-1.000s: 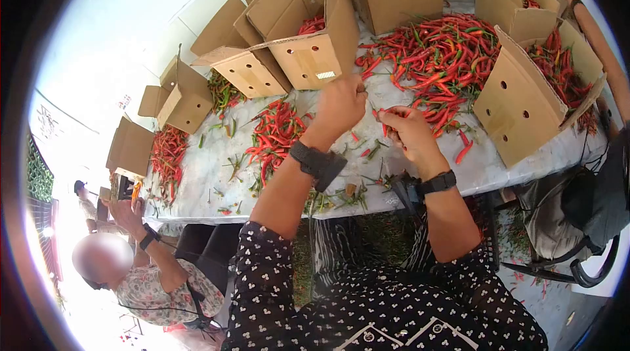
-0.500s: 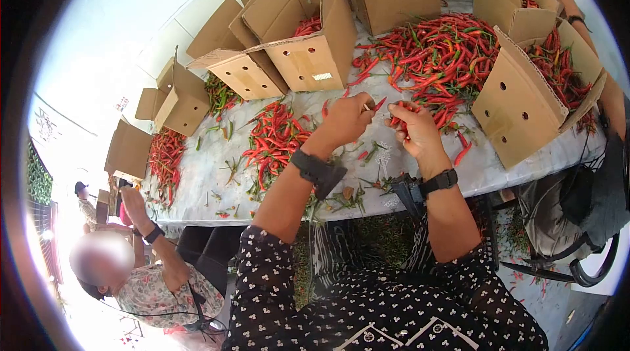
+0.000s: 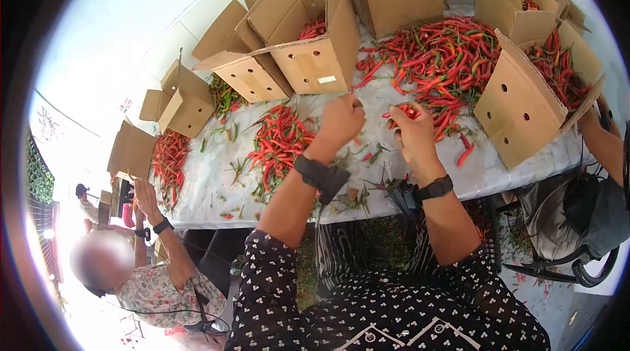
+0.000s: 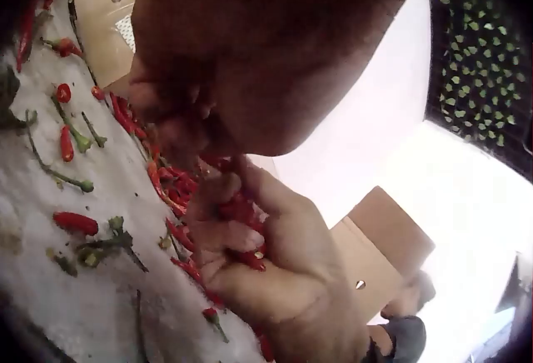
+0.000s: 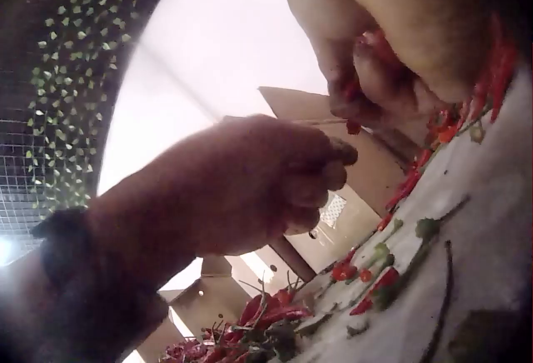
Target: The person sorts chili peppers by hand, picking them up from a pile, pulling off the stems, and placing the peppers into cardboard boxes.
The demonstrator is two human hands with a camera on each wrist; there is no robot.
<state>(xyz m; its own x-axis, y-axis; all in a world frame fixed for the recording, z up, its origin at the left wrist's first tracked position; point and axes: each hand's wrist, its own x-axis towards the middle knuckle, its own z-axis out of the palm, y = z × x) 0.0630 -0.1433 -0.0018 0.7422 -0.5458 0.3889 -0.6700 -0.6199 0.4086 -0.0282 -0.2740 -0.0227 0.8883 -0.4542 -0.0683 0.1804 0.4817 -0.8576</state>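
My right hand [image 3: 417, 134] holds several red chillies [image 3: 408, 111] in its curled fingers, over the table in front of the big chilli heap. In the left wrist view these chillies [image 4: 241, 213] show between thumb and fingers. To its left my left hand [image 3: 341, 121] is held above the table with curled fingers, a short gap from the right hand. The right wrist view shows the left hand [image 5: 250, 184] from the side, thumb against the fingers. I cannot tell whether something small is inside it.
A large chilli heap [image 3: 440, 55] lies at the back, a smaller chilli pile [image 3: 281, 137] left of my left arm. Cut stems [image 3: 354, 200] litter the near edge. Cardboard boxes [image 3: 308, 65] line the back; another box [image 3: 518, 105] stands right. People sit left [image 3: 167, 292] and right [image 3: 600, 147].
My hands, close together earlier, are now further apart. A red chilli and a pale bit seen at the left fingertips half a second ago no longer show. The neighbour's arm at right has come down.
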